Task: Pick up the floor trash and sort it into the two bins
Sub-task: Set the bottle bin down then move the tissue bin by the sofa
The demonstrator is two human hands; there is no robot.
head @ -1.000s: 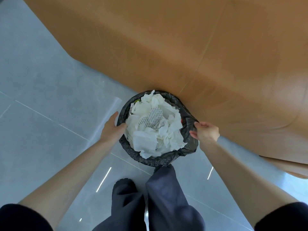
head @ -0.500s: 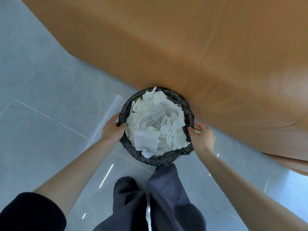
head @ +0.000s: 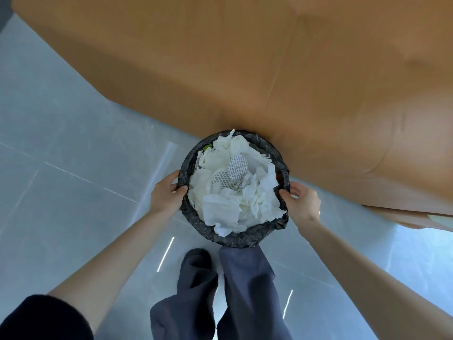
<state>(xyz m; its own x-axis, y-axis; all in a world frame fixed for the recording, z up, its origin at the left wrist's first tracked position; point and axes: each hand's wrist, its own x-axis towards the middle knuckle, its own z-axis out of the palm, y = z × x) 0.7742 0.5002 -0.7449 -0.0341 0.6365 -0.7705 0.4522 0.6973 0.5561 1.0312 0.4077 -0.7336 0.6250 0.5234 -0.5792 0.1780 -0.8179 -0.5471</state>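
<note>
- Nearest the camera, dark grey trousers point(head: 245, 290) and a black sleeve point(head: 44, 317) fill the bottom of the view, and both bare forearms reach forward and down
- The left hand point(head: 166, 192) grips the left rim of the bin point(head: 235, 238), thumb hooked over the black liner and fingers curled down the outside; a second ago it lay flatter against the bin's side
- The right hand point(head: 300, 204) has closed on the right rim, thumb on the liner's edge and fingers curled behind it; a second ago it sat just beside the liner, not yet round the rim
- The bin seems to stand on the grey floor point(head: 61, 119) in much the same spot as before, its far side up against the brown sofa point(head: 269, 69); whether it is off the floor I cannot tell
- Crumpled white paper point(head: 232, 192) heaps to the brim, a printed scrap on top
- This two-handed hold suggests the bin is about to be lifted or shifted rather than fed; no loose trash and no second bin are in view, and the heap could spill if it is tilted
</note>
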